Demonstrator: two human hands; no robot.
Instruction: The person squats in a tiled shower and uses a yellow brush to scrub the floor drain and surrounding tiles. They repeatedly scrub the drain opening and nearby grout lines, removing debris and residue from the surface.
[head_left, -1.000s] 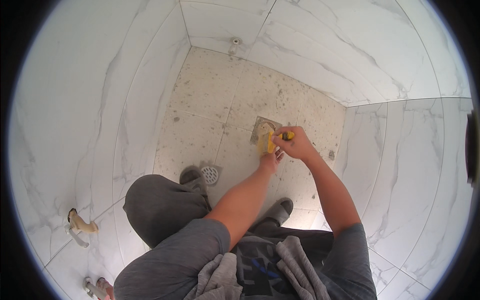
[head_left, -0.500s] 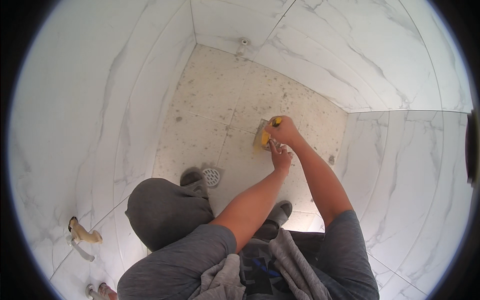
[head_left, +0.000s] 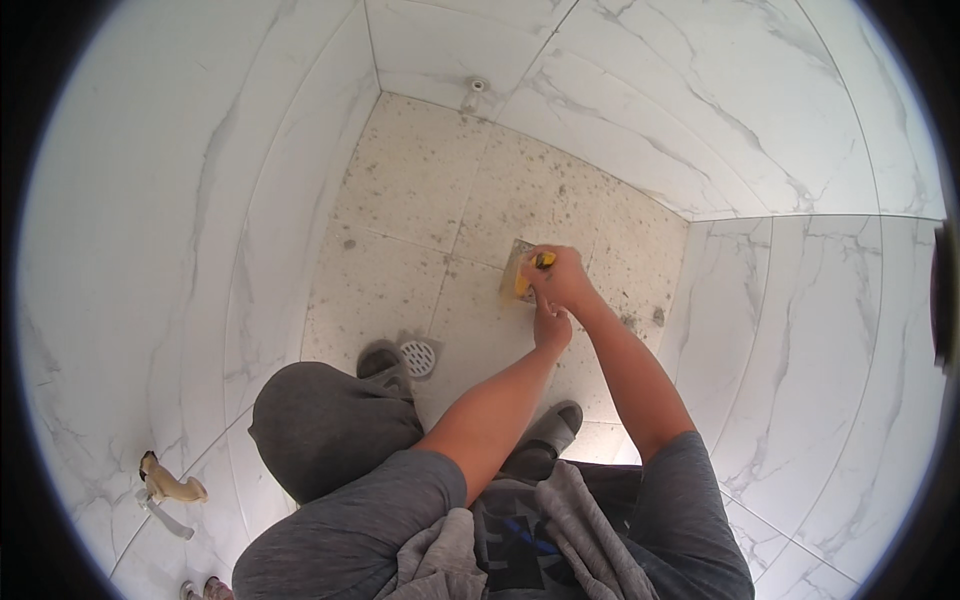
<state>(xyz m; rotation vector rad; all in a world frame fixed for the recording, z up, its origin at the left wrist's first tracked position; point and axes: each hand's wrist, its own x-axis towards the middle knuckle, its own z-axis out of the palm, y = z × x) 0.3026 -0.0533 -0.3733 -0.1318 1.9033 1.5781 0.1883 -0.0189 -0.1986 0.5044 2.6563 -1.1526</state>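
Note:
On the pale floor tiles, a flat trowel [head_left: 510, 268] with a grey blade and a yellow handle lies low, at or almost on the surface. My right hand [head_left: 562, 277] is wrapped round its handle, and the black-and-yellow end shows above the fingers. My left hand [head_left: 552, 326] is right beside it, on the near side, with its fingertips against the near end of the trowel or the right hand. What those left fingers touch is partly hidden. Yellowish smears show on the floor by the blade.
Dark specks dot the tiled floor [head_left: 400, 200]. A round drain grate [head_left: 418, 358] sits by my left sandal [head_left: 382, 362]; my right sandal [head_left: 560, 425] is nearer. White marbled walls enclose the floor. A pipe fitting [head_left: 476, 87] is at the far wall, a tap [head_left: 172, 487] at lower left.
My right hand has closed further over the yellow handle, hiding more of it. My left fingers have drawn in closer to the right hand. The view has shifted slightly.

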